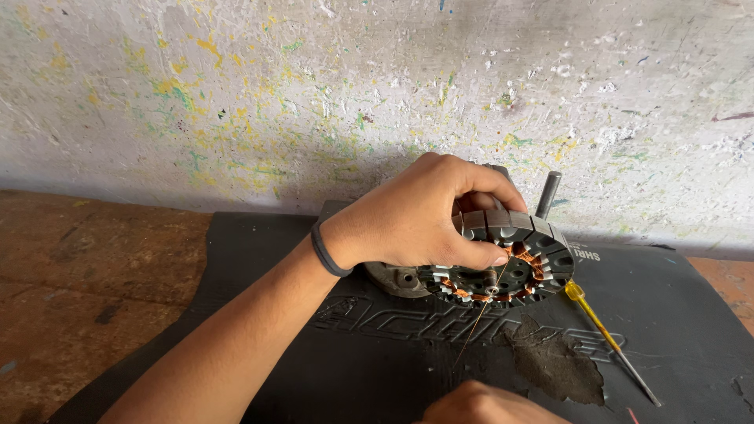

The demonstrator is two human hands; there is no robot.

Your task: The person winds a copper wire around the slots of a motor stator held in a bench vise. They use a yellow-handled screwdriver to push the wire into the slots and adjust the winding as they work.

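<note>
My left hand [420, 220], with a black band on the wrist, grips a round motor stator [518, 259] that has a grey toothed iron core and copper windings. The thumb presses on its near face and the fingers curl over the top rim, holding it tilted on edge. A thin copper wire [479, 314] runs taut from the windings down toward my right hand [483, 404]. Only the knuckles of that closed hand show at the bottom edge. A grey metal shaft [547, 195] stands behind the stator.
The stator rests on a black rubber mat [377, 353] with a worn patch. A yellow-handled screwdriver [605, 334] lies on the mat to the right. A round metal plate [397, 279] sits under the stator. Behind is a paint-splattered wall [314, 94], and to the left a brown surface [86, 267].
</note>
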